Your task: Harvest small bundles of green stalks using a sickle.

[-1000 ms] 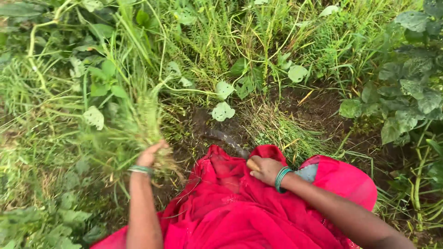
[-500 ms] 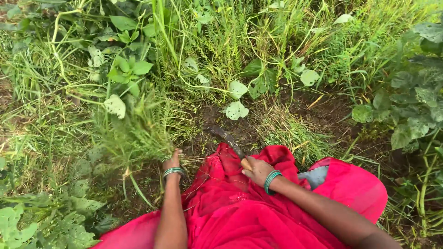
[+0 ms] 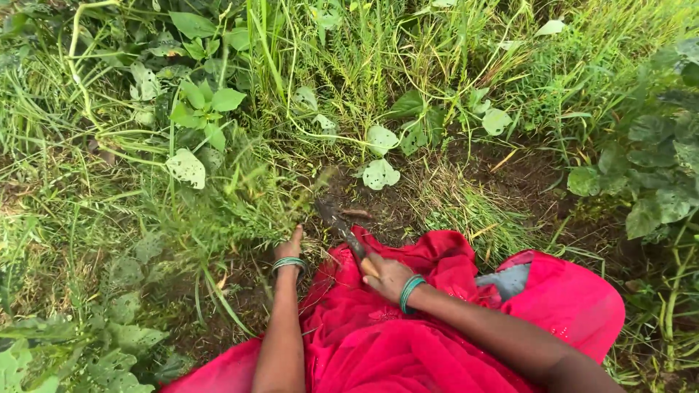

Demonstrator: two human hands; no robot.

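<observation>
At the left of the frame our left hand (image 3: pixel 289 246) had come in from the far clump and was clenched on a bunch of grass (image 3: pixel 240 200) just above it. At centre, our right hand (image 3: pixel 384 276) gripped a small sickle (image 3: pixel 341 225), its blade now lifted onto the bare soil (image 3: pixel 378 211) beside the red cloth (image 3: pixel 437 327), nearer the stems.

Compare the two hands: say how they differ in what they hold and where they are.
The left hand grips a clump of grass at the soil's edge; the right hand holds a dark, soil-caked tool by its handle. The left hand reaches out over the ground; the right hand rests on the red cloth. Both wrists wear green bangles.
</observation>
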